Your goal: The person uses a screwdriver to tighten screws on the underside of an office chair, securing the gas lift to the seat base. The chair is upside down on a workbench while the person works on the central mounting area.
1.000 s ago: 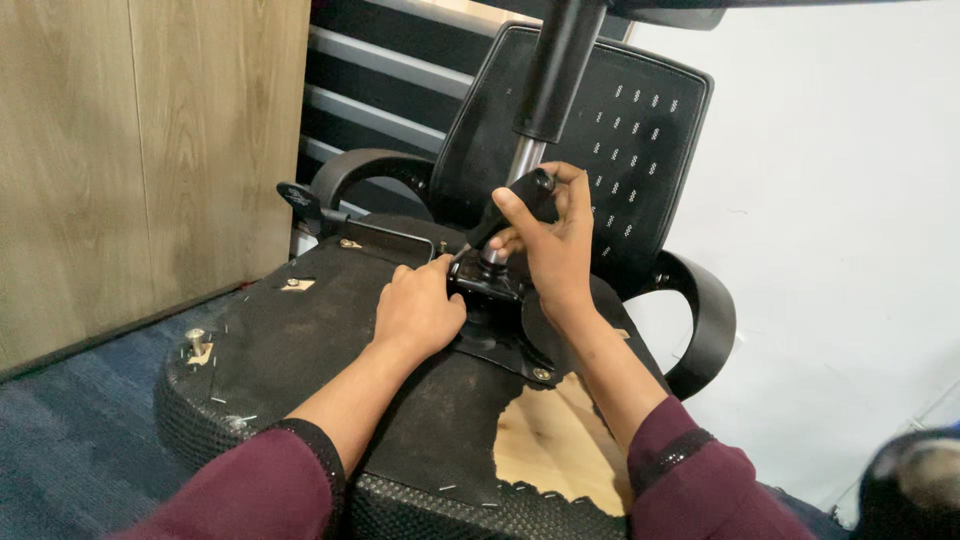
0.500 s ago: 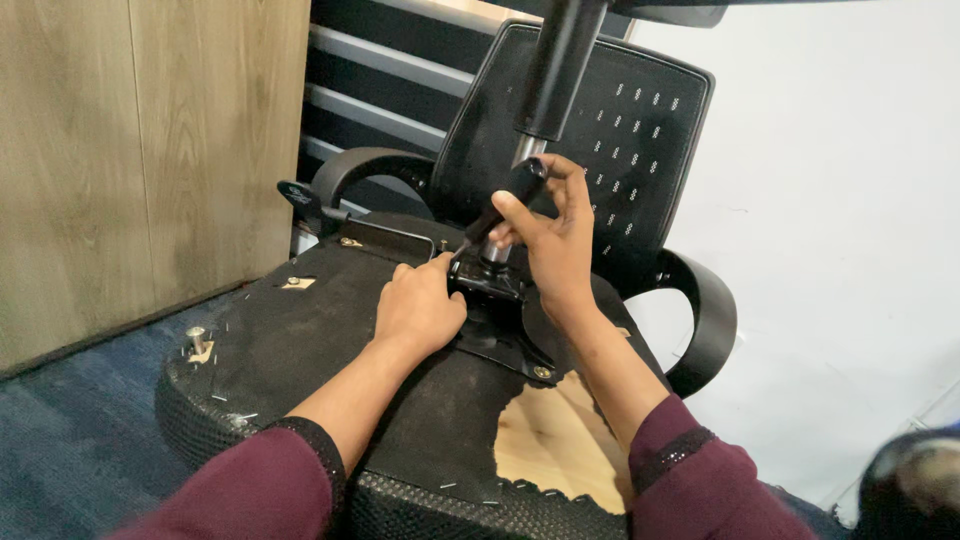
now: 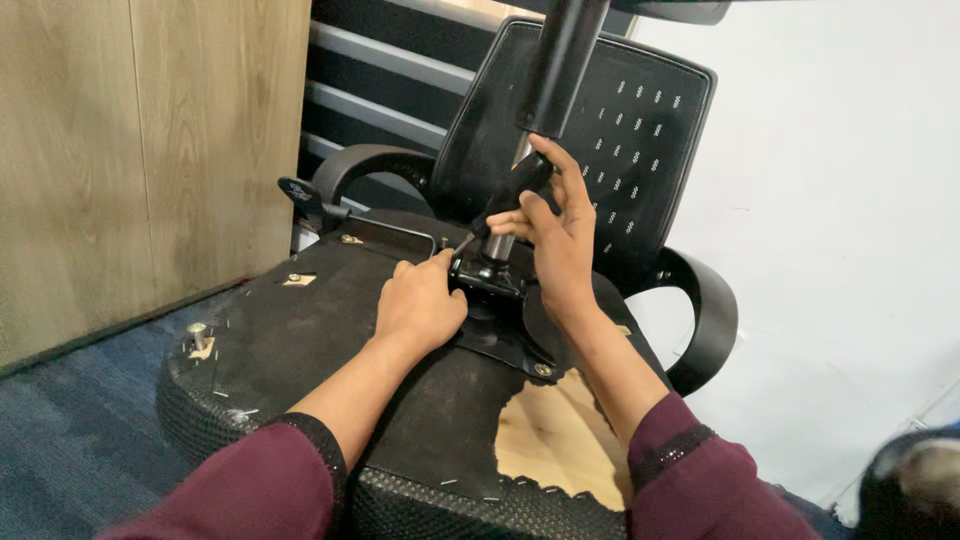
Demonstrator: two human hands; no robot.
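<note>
An office chair lies upside down, the black underside of its seat facing up. My left hand rests fisted on the metal mechanism plate bolted to the seat. My right hand grips the black handle of a screwdriver, its tip angled down at the plate beside the left hand. The gas lift column rises from the plate between my hands. Both sleeves are maroon.
The perforated black backrest and two curved armrests stand behind the seat. A lever juts out at left. Torn fabric exposes bare wood near me. Wooden panel at left, white wall at right, blue carpet below.
My right hand has lifted and tilted the screwdriver handle upward and to the right. My left hand stays on the plate.
</note>
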